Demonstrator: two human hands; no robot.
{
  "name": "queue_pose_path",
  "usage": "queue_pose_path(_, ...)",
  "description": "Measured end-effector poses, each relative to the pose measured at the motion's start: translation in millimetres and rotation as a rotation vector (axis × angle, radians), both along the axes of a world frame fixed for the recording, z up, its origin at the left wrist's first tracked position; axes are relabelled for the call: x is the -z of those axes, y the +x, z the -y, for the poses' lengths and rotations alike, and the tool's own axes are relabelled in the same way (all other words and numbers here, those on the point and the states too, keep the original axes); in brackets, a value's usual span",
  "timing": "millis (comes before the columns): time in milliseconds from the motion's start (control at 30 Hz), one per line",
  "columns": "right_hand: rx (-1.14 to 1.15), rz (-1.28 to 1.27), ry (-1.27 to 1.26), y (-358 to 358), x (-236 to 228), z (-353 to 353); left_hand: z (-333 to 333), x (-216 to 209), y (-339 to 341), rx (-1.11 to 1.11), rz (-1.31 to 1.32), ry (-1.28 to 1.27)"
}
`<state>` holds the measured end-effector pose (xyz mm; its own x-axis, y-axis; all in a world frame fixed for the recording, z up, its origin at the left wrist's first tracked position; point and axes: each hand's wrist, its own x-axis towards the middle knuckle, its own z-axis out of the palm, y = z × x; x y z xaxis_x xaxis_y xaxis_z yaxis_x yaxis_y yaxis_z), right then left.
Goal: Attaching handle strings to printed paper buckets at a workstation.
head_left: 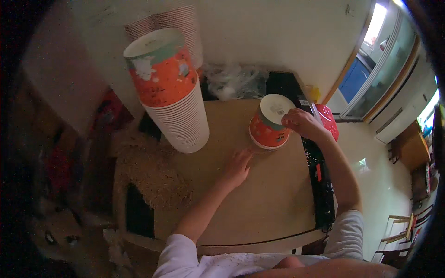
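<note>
An orange and green paper cup point(270, 129) stands upside down on the tan board point(259, 199), its pale base facing up. My right hand point(307, 125) has its fingers curled and pinched at the upper right edge of this cup. Flat on the board, near the cup's lower left side, rests my left hand point(238, 168), fingers stretched out and holding nothing. To the left rises a tall stack of nested upside-down paper cups point(178, 118), white rims layered below one orange and green cup. Another stack of cups point(181, 23) shows partly behind it.
Crumpled clear plastic point(234, 82) lies at the back of the table by the wall. A brown shaggy, fibrous heap point(155, 173) covers the left side. Along the right edge runs a dark strip with items point(320, 173). Beyond it is a red stool point(327, 121).
</note>
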<state>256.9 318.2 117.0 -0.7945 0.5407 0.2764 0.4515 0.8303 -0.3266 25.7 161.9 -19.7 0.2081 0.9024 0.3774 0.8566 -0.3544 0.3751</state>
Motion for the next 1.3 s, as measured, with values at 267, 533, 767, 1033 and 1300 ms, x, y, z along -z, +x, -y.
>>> queue_pose_path(267,0.044,0.372,0.211,-24.4,-31.9,4.8,29.9,-8.5,-55.7,-0.220,0.052,0.102)
queue_pose_path(533,0.023,-0.178,0.428,-198.1,-147.6,78.3,41.3,-126.9,-124.9,-0.353,-0.037,0.634)
queue_pose_path(767,-0.021,-0.302,0.590,-265.4,-158.3,66.7,24.1,-149.3,-148.1,-0.391,0.144,0.406)
queue_pose_path(1033,0.000,-0.433,0.273,-277.8,-179.0,61.9,30.2,-146.5,-153.4,-0.350,-0.144,0.628)
queue_pose_path(1300,-0.003,-0.445,0.294,-275.7,-184.6,57.0,16.4,-132.5,-144.1,-0.348,-0.112,0.527)
